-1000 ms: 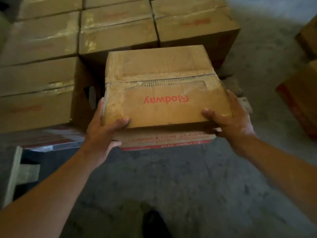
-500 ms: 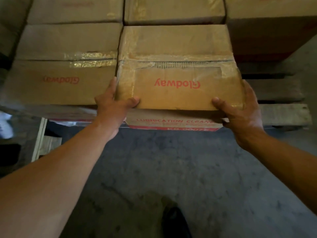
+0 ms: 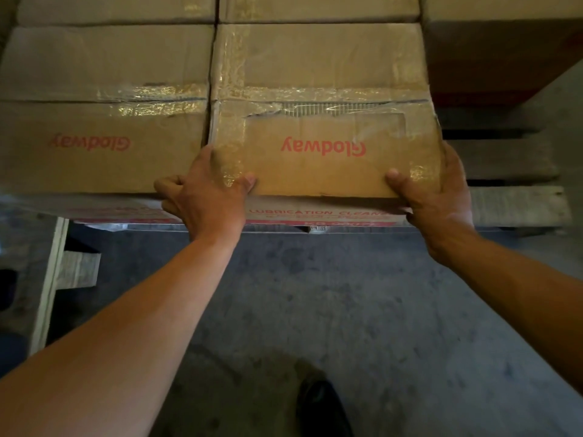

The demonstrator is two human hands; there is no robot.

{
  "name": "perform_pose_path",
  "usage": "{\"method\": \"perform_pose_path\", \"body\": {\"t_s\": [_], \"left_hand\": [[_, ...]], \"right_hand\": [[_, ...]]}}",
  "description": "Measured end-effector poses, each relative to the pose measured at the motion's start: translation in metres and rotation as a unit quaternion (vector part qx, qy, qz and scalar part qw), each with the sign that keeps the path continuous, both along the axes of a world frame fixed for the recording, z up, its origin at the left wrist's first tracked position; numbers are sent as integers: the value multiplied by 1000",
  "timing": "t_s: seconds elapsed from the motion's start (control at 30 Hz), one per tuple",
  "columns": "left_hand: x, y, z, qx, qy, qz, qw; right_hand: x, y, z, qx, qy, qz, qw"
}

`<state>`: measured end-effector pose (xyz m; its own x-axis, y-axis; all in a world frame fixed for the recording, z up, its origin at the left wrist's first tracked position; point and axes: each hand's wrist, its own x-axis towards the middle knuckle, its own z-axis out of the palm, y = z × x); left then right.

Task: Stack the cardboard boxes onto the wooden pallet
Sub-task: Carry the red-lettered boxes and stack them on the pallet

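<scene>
A taped cardboard box point(image 3: 321, 99) with red "Glodway" lettering sits against its neighbour box point(image 3: 101, 105) on the left, in the front row of the stack. My left hand point(image 3: 208, 193) grips its near left corner, thumb on top and fingers curled below. My right hand point(image 3: 438, 190) grips the near right corner, thumb on top and fingers along the side. More boxes point(image 3: 318, 7) fill the rows behind. Bare slats of the wooden pallet point(image 3: 517, 203) show to the right of the held box.
A taller box point(image 3: 501, 48) stands at the back right. Grey concrete floor point(image 3: 347, 294) lies below my arms, with my dark shoe point(image 3: 321, 408) at the bottom. A pale wooden frame point(image 3: 53, 279) stands at the left.
The box went forward and left from mid-air until it stood against the neighbour box in the front row. Both hands kept their grip on its near corners, and my view came closer.
</scene>
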<state>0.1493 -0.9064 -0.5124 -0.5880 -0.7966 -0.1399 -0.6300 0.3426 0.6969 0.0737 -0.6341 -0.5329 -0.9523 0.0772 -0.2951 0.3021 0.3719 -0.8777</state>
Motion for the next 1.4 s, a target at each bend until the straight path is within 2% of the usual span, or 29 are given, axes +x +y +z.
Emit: {"method": "perform_pose_path", "body": {"t_s": [0.3,0.47,0.53,0.6,0.67,0.77,0.93,1.1,1.23,1.4], "left_hand": [[1,-4,-6,-11,-5,-1,1000],[-3,-2,2,-22,-50,-9,998],[-6,3,12,-52,-90,-19,994],[-11,12,24,-126,-108,-58,984],[-15,31,32,-176,-60,-131,974],[-27,71,39,-161,15,-220,962],[-58,185,44,-154,36,-364,918],[-107,307,43,-149,21,-463,873],[-158,420,44,-122,4,-513,849],[-218,572,47,-123,19,-582,803]], "right_hand": [[0,2,0,63,22,22,998],[-3,4,1,72,9,25,997],[-4,6,5,70,-7,34,997],[-4,9,9,81,-20,52,995],[-4,20,12,95,-19,51,994],[-4,49,15,126,13,-16,992],[-10,162,15,198,28,-80,977],[-32,296,21,218,13,-157,963],[-47,421,29,256,18,-193,947],[-51,560,34,255,-32,-290,922]]}}
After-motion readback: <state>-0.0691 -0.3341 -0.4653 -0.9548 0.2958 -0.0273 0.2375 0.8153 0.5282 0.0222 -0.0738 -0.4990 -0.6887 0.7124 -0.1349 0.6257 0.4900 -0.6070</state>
